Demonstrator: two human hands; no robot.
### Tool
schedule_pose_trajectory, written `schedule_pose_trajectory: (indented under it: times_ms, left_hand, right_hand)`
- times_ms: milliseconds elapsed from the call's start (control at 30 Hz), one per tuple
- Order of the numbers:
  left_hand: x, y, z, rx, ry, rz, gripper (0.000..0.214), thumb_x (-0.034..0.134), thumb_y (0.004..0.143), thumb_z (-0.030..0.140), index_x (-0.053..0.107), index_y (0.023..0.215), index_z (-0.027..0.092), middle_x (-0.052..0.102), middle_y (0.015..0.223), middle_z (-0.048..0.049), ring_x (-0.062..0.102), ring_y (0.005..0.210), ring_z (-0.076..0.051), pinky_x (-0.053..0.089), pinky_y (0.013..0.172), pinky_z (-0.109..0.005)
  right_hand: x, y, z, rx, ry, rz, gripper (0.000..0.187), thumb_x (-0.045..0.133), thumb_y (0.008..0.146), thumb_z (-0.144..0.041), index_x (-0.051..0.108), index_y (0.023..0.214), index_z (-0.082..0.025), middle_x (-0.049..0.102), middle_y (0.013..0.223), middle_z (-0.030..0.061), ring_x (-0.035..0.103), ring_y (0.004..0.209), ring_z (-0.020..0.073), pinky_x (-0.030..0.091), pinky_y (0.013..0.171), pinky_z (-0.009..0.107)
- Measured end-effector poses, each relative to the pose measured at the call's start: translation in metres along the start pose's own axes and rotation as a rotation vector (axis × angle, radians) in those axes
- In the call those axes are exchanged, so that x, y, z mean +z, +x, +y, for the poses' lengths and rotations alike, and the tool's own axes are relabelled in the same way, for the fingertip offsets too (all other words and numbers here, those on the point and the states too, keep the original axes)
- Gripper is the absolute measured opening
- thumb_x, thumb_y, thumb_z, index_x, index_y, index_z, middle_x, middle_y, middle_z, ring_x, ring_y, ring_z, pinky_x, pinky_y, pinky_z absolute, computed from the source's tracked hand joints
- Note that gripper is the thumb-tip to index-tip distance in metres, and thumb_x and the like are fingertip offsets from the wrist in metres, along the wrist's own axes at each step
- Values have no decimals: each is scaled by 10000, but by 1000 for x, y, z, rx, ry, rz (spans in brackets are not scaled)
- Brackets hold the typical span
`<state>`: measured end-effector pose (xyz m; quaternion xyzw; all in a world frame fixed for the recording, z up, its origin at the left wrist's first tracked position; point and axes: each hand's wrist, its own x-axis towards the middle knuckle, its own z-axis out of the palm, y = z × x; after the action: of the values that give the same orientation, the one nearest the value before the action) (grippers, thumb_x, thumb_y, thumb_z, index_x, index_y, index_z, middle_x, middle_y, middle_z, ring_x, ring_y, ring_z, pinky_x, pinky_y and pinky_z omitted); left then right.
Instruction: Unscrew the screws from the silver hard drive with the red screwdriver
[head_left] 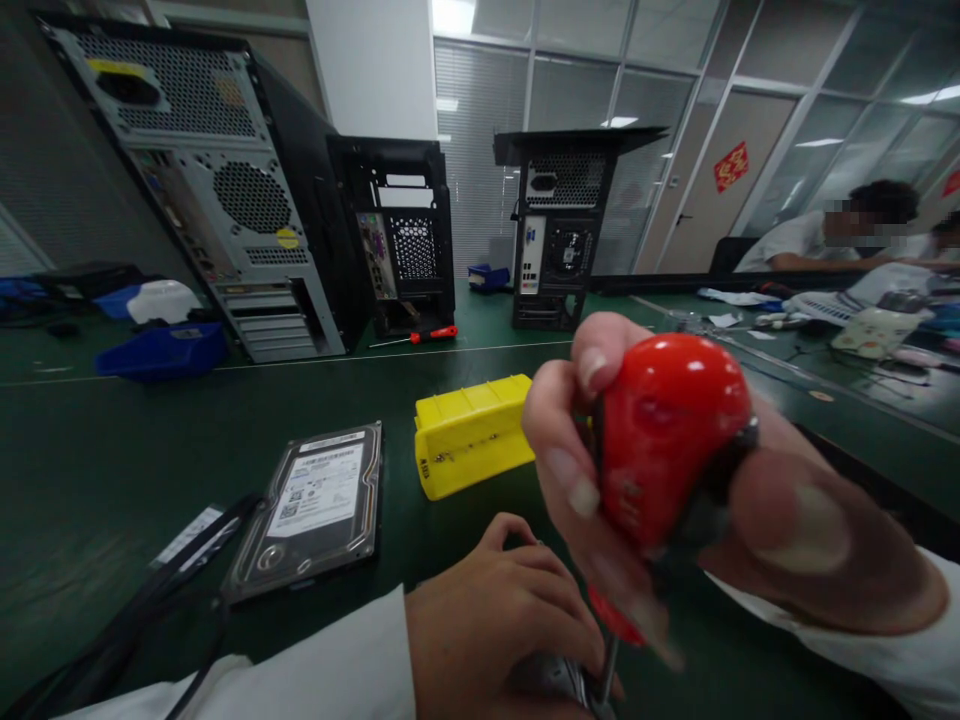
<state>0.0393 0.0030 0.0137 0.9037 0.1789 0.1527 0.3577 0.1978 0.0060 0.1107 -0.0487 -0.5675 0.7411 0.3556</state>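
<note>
My right hand point(765, 500) is wrapped round the red handle of a screwdriver point(664, 440), held upright close to the camera. Its shaft runs down to a grey metal part point(559, 680) at the bottom edge. My left hand point(495, 620) is closed over that part and holds it down on the green table; most of the part is hidden under the fingers. A hard drive point(315, 510) lies label-up to the left of my left hand. A yellow plastic box point(469, 435) sits just beyond my hands.
Three computer cases stand at the back: a large one point(225, 190), a black one point(401, 235) and another point(562, 230). A second red screwdriver point(424, 335) lies by them. Blue bins point(161, 350) are at left, black cables point(150, 600) at front left. People sit at far right.
</note>
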Motion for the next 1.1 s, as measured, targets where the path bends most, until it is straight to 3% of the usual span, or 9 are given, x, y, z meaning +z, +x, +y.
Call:
schedule_pose_trajectory:
  times_ms: [100, 233, 367, 533, 633, 767, 900, 967, 1100]
  left_hand:
    - [-1, 1, -2, 48, 44, -64, 249, 521, 857, 380, 625, 973, 187, 679, 983, -23, 570, 987, -192, 353, 881, -324]
    - [-4, 3, -4, 66, 48, -82, 245, 522, 856, 359, 622, 1011, 197, 663, 1048, -26, 572, 1006, -181, 366, 876, -315]
    - [-4, 4, -3, 66, 57, -79, 238, 578, 826, 347, 636, 1005, 201, 650, 1092, -12, 559, 1046, -177, 356, 908, -304]
    - [-3, 2, -2, 68, 19, -54, 235, 575, 825, 354, 623, 970, 176, 678, 988, -26, 586, 990, -191, 372, 879, -316]
    - [-1, 1, -3, 58, 19, -62, 244, 548, 839, 380, 618, 972, 188, 682, 967, -28, 584, 979, -200, 366, 880, -331]
    - [-1, 1, -3, 31, 2, -60, 236, 569, 825, 364, 631, 994, 212, 668, 1014, -24, 584, 983, -190, 381, 850, -308]
    - [-4, 2, -2, 56, -6, -56, 221, 593, 813, 326, 636, 998, 213, 650, 1090, -17, 565, 1029, -189, 377, 863, -297]
    - [-4, 2, -2, 64, -1, -41, 228, 601, 809, 335, 632, 1002, 218, 640, 1119, -10, 563, 1031, -188, 366, 880, -304]
    - [3, -1, -4, 48, -23, -25, 234, 577, 822, 377, 623, 972, 205, 679, 991, -18, 572, 991, -196, 345, 905, -336]
  right_hand:
    - [4, -1, -2, 1, -41, 56, 330, 575, 769, -486, 491, 1041, -319, 537, 818, -32, 471, 496, 31, 396, 454, 144]
    - [7, -2, -5, 157, -114, 170, 343, 530, 803, -480, 505, 1127, -369, 512, 857, -16, 512, 612, 85, 465, 596, 249]
    - [5, -3, -2, 88, -159, 104, 301, 433, 903, -316, 510, 1194, -329, 541, 897, 2, 542, 732, 83, 465, 654, 208]
    - [6, -3, 4, 21, -63, 105, 285, 657, 751, -294, 528, 1004, -272, 544, 836, -34, 534, 633, 47, 453, 587, 157]
    - [9, -5, 3, -56, -58, 70, 361, 687, 705, -350, 509, 1015, -302, 529, 803, -48, 511, 600, 42, 448, 567, 163]
    - [10, -4, -8, 56, -162, 76, 380, 534, 806, -444, 475, 1157, -312, 483, 796, -33, 504, 635, 59, 470, 619, 198]
    - [9, 1, -11, 69, -199, 37, 379, 546, 785, -488, 575, 1099, -278, 483, 840, 1, 525, 677, 98, 495, 669, 255]
    - [6, 3, -7, 80, -170, 59, 338, 592, 765, -464, 597, 1045, -276, 508, 853, 6, 540, 675, 100, 500, 629, 241]
    - [2, 1, 3, 11, -52, -23, 269, 623, 765, -388, 556, 1007, -292, 549, 840, -40, 539, 595, 39, 474, 536, 149]
